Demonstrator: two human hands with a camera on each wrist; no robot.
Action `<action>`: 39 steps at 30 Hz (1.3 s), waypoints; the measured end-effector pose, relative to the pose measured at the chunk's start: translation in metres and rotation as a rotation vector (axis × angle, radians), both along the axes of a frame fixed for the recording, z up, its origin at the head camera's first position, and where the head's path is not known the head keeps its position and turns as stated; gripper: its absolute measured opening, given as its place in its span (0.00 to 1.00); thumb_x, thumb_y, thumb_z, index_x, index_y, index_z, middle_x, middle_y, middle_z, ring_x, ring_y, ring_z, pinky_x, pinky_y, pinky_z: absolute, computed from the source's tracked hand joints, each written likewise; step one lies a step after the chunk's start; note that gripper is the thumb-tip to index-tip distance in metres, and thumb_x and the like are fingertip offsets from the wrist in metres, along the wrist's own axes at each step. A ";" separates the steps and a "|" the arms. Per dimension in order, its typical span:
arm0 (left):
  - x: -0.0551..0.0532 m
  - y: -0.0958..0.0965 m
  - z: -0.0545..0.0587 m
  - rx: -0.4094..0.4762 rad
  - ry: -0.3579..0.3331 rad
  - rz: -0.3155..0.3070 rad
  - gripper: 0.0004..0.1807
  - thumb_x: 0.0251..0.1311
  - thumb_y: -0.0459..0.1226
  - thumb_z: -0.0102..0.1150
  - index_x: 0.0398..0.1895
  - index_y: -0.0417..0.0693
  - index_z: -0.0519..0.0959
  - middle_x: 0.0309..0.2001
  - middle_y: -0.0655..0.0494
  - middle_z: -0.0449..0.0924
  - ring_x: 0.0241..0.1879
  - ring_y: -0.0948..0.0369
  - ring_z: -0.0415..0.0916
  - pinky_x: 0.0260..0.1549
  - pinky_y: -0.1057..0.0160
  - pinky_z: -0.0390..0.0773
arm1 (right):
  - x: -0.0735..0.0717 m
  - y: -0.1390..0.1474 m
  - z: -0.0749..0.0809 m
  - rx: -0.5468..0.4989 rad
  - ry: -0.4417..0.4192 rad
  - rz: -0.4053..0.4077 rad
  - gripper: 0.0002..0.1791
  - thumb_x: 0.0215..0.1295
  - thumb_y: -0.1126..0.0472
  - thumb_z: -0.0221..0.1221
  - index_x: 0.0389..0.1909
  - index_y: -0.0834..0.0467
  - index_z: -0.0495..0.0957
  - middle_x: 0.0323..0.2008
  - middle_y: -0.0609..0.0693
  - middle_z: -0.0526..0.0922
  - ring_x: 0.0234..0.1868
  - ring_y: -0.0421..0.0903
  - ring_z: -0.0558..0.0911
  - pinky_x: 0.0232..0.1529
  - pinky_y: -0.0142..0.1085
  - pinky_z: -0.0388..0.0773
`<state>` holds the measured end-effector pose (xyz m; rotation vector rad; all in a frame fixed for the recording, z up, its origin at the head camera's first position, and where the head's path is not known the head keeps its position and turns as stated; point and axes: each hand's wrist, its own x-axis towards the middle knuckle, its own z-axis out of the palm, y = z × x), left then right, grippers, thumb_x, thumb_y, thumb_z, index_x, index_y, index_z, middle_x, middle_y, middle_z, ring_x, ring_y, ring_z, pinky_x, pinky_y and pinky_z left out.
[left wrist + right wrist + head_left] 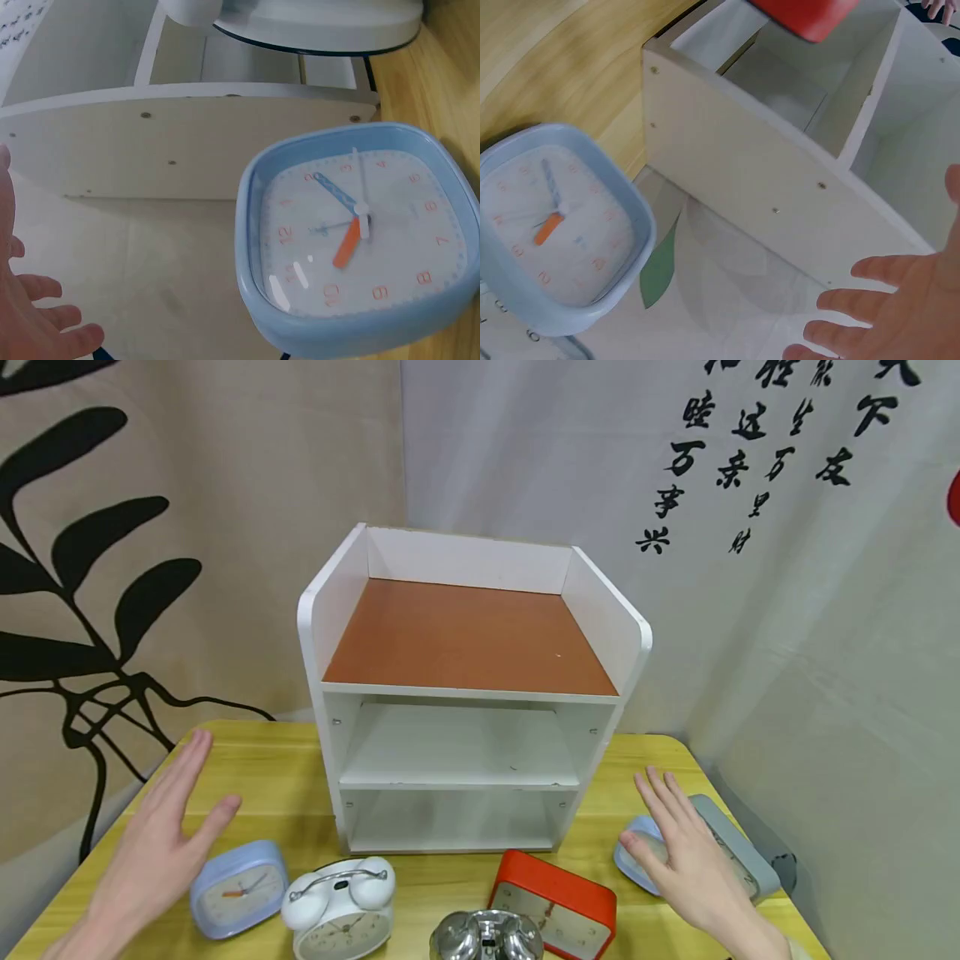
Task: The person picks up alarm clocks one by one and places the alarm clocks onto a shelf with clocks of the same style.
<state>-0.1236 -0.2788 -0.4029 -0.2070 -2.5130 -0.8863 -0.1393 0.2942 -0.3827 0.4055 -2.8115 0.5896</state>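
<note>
My left hand (153,843) hovers with straight, spread fingers at the table's left, holding nothing. Nearest to it is a light blue alarm clock (238,891) with an orange hand, large in the left wrist view (360,232). Beside that clock stands a white twin-bell alarm clock (345,931). On the right, my right hand (686,860) is spread over a second light blue alarm clock (628,864) and a grey-green rectangular clock (738,843), partly hiding both. No grip shows in the right wrist view, where the fingers (855,304) extend apart from the blue clock (641,247).
A white shelf unit (457,695) with a brown top board (472,635) and two lower compartments stands mid-table. In front are a red rectangular clock (555,902) and a silver twin-bell clock (459,937), cut off by the frame. Printed curtains (510,460) hang behind the yellow wood-grain table (438,881).
</note>
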 end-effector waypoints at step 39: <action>-0.020 0.050 0.050 0.245 0.223 -0.113 0.36 0.77 0.35 0.55 0.84 0.66 0.58 0.81 0.45 0.65 0.70 0.90 0.60 0.57 0.94 0.64 | 0.030 -0.064 -0.012 0.106 0.124 0.291 0.48 0.68 0.45 0.67 0.85 0.42 0.54 0.84 0.44 0.60 0.85 0.35 0.54 0.63 0.60 0.83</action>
